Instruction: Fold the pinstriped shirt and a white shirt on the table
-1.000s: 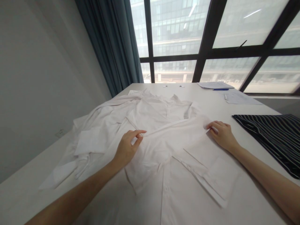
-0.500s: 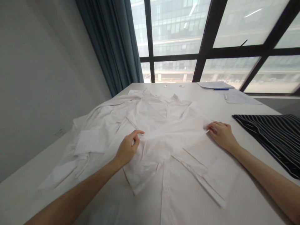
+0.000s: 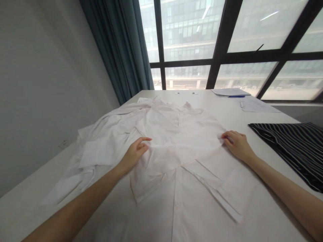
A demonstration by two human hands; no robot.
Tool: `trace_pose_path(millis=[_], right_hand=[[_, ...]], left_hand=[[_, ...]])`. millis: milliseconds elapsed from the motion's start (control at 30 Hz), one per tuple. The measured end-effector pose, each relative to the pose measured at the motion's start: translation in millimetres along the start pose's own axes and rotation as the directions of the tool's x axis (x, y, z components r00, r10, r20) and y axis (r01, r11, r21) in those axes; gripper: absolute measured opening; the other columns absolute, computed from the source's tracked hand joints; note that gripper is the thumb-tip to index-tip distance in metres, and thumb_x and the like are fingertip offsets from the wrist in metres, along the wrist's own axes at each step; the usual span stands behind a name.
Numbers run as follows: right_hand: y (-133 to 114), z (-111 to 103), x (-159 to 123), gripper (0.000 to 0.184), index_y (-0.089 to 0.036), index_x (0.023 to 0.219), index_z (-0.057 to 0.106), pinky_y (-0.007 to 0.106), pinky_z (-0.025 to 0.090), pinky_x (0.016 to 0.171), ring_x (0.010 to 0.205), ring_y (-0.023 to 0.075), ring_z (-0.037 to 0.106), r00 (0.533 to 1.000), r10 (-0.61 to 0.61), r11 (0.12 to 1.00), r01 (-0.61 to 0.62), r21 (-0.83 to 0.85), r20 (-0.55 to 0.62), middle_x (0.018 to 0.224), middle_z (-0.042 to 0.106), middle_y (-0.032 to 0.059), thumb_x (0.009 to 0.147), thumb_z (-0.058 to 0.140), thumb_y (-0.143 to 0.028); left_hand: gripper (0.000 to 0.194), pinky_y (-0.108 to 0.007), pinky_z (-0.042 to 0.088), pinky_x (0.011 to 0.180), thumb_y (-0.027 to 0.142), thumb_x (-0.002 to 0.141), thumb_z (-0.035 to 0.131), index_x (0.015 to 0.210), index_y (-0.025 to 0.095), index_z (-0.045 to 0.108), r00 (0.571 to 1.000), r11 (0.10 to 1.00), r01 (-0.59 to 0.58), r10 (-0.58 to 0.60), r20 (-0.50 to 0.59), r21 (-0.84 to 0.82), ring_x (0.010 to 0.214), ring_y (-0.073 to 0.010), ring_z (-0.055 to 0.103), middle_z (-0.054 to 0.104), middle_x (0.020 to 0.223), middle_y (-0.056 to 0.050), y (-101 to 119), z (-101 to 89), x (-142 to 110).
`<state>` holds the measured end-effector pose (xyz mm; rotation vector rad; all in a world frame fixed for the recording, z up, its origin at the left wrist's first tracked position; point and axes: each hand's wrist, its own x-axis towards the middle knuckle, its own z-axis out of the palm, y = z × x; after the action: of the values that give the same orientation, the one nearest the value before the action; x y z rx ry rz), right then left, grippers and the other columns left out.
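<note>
A white button-up shirt (image 3: 191,134) lies spread on the table, its collar toward the window. My left hand (image 3: 135,151) grips the shirt's left edge, thumb and forefinger curled on the cloth. At the opposite edge, my right hand (image 3: 236,144) pinches the fabric between thumb and fingers. Between the two hands the cloth is drawn fairly straight. Below them the sleeves angle down, one on each side of the button placket. Their cuffs lie near the lower part of the shirt.
More white garments (image 3: 98,151) lie rumpled along the left side. To the right is a folded black striped cloth (image 3: 290,144). Papers (image 3: 259,105) and a blue pen (image 3: 236,96) rest at the far right of the white table (image 3: 214,104), near the window.
My left hand has moved slightly left, drawing the cloth and the left sleeve outward. The fabric between my hands looks smoother. My right hand has stayed nearly still.
</note>
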<state>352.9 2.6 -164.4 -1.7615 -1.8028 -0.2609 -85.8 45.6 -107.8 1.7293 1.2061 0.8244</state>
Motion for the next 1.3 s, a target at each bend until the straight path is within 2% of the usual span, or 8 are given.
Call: trace_pose_path(millis=[200,433,533,600,700,800,1067,1300], right_hand=[[3,2,0,0.024,-0.022,0.091,0.067,0.045,0.044,0.085,0.095,0.0293,0.064,0.999,0.034,0.998,-0.035,-0.048,-0.016,0.095,0.070,0.0104,0.083,0.045,-0.027],[3,5,0,0.029,-0.021,0.101,0.069,0.048,0.046,0.082,0.102,0.0335,0.061,0.991,0.132,0.981,-0.132,-0.144,-0.011,0.107,0.067,0.0138,0.083,0.047,-0.027],[3,4,0,0.029,-0.021,0.103,0.068,0.048,0.047,0.082,0.101,0.0339,0.061,0.987,0.157,0.973,-0.157,-0.167,-0.014,0.110,0.066,0.0143,0.084,0.048,-0.026],[4,4,0,0.030,-0.021,0.104,0.068,0.048,0.047,0.082,0.101,0.0333,0.061,0.987,0.160,0.974,-0.159,-0.163,-0.007,0.111,0.066,0.0141,0.081,0.049,-0.023],[4,3,0,0.031,-0.021,0.104,0.069,0.046,0.048,0.082,0.099,0.0321,0.062,0.988,0.155,0.977,-0.153,-0.149,0.001,0.110,0.066,0.0135,0.078,0.051,-0.020],[4,3,0,0.029,-0.021,0.101,0.070,0.047,0.048,0.081,0.097,0.0320,0.063,0.988,0.153,0.979,-0.153,-0.134,-0.015,0.109,0.066,0.0133,0.078,0.051,-0.022],[5,4,0,0.029,-0.023,0.098,0.070,0.047,0.048,0.082,0.098,0.0311,0.063,0.989,0.148,0.984,-0.149,-0.099,-0.015,0.111,0.066,0.0126,0.077,0.051,-0.022],[5,4,0,0.030,-0.025,0.099,0.071,0.046,0.048,0.081,0.094,0.0301,0.063,0.989,0.145,0.986,-0.146,-0.086,-0.023,0.108,0.067,0.0115,0.076,0.052,-0.021]], left_hand=[[0.058,-0.022,0.027,0.054,0.048,0.079,0.056,0.126,0.015,0.051,0.983,0.990,0.045,-0.067,0.171,0.133,0.055,-0.0114,0.038,0.050,0.066,0.006,2,-9.7,3],[0.060,-0.023,0.039,0.062,0.038,0.081,0.055,0.138,0.021,0.050,0.895,0.932,-0.008,-0.155,0.418,0.363,0.066,-0.0142,0.050,0.052,0.076,0.004,22,-38.6,-5],[0.059,-0.024,0.045,0.069,0.035,0.084,0.051,0.143,0.025,0.048,0.868,0.890,-0.046,-0.189,0.459,0.454,0.078,-0.0173,0.059,0.060,0.088,0.001,22,-46.8,-6],[0.056,-0.027,0.047,0.075,0.031,0.086,0.049,0.142,0.026,0.048,0.888,0.841,-0.077,-0.187,0.421,0.536,0.084,-0.0188,0.062,0.063,0.095,-0.001,20,-46.5,-8],[0.039,-0.032,0.048,0.083,0.027,0.091,0.045,0.127,0.025,0.059,0.949,0.710,-0.145,-0.098,0.300,0.689,0.092,-0.0206,0.064,0.062,0.109,-0.004,20,-34.6,-12],[0.025,-0.034,0.049,0.086,0.027,0.096,0.044,0.109,0.022,0.064,0.953,0.587,-0.268,0.044,0.300,0.764,0.101,-0.0224,0.062,0.060,0.115,-0.007,26,-12.6,-22],[0.039,-0.045,0.046,0.098,0.035,0.087,0.069,0.118,0.019,0.052,0.869,0.300,-0.478,0.298,0.395,0.826,0.118,-0.0301,0.053,0.056,0.126,-0.013,22,25.8,-48],[0.023,-0.047,0.040,0.100,0.033,0.090,0.066,0.105,0.019,0.056,0.704,0.117,-0.666,0.424,0.569,0.737,0.112,-0.0293,0.054,0.059,0.122,-0.012,17,29.6,-42]])
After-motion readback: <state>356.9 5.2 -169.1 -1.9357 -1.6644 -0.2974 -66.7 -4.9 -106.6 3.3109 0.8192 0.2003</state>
